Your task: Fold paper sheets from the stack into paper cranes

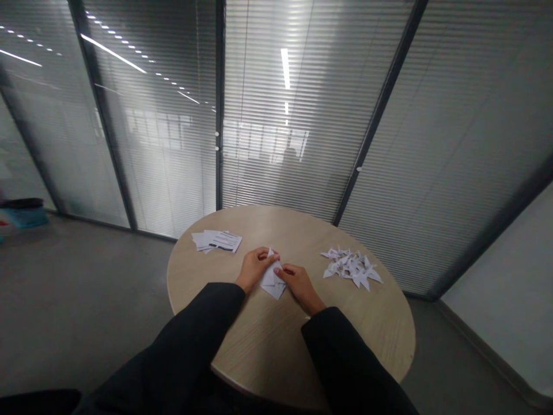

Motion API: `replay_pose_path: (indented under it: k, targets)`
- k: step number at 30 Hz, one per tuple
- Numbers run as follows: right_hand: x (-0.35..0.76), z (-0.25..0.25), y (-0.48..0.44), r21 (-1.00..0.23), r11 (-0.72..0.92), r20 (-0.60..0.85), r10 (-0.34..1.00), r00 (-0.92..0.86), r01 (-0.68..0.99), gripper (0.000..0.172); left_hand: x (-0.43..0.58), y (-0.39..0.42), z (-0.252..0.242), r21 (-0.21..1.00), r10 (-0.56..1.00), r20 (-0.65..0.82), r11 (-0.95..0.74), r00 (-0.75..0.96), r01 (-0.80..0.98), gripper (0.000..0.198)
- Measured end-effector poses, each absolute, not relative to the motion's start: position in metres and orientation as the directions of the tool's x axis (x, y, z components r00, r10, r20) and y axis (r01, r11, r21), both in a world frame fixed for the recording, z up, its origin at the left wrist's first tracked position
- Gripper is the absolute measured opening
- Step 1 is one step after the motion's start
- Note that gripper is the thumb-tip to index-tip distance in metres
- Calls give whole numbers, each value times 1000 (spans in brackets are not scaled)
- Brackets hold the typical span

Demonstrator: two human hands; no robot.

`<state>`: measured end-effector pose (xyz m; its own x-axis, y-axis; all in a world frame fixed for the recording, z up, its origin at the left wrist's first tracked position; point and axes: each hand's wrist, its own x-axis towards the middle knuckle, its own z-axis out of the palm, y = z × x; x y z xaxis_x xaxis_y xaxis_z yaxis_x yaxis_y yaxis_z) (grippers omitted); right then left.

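A partly folded piece of white paper (pixel 273 283) lies between my hands near the middle of the round table, with a pointed top and a diamond-like lower end. My left hand (pixel 256 267) grips its upper left side, thumb and fingers closed near the tip. From the right, my right hand (pixel 299 283) pinches the paper's right edge between thumb and fingers. To the right rests a heap of folded white paper cranes (pixel 352 267). Printed paper sheets (pixel 222 241) lie in a loose stack at the left; the fingers cover part of the folded paper.
The round wooden table (pixel 259 346) stands close to a glass partition with blinds (pixel 285 173). A blue bin (pixel 26 214) with a dark liner sits on the floor at far left. A white wall (pixel 505 294) rises at the right.
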<state>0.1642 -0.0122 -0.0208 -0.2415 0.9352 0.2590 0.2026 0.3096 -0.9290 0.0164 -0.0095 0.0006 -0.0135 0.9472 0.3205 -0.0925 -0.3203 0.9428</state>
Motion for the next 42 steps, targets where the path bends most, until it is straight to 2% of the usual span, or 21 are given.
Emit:
replay_pose_path:
  k: [9, 16, 23, 31, 42]
  targets:
    - [164, -18, -15, -930, 306, 254, 935, -246, 202, 35, 15, -10, 1, 940, 948, 319, -315, 8, -130, 32]
    - [164, -16, -17, -941, 287, 238, 938, -250, 178, 36, 15, -7, 1, 929, 967, 253, -236, 23, -286, 37]
    - [163, -13, -18, -928, 325, 296, 940, -170, 181, 37, 15, -9, 2, 939, 955, 280, -250, 103, -235, 41]
    - [163, -10, -19, -922, 341, 317, 937, -147, 182, 34, 14, -7, 3, 946, 966, 259, -249, 20, -209, 39]
    - [164, -10, -19, -918, 346, 316, 934, -169, 195, 33, 14, -14, 8, 949, 960, 279, -275, 7, -153, 37]
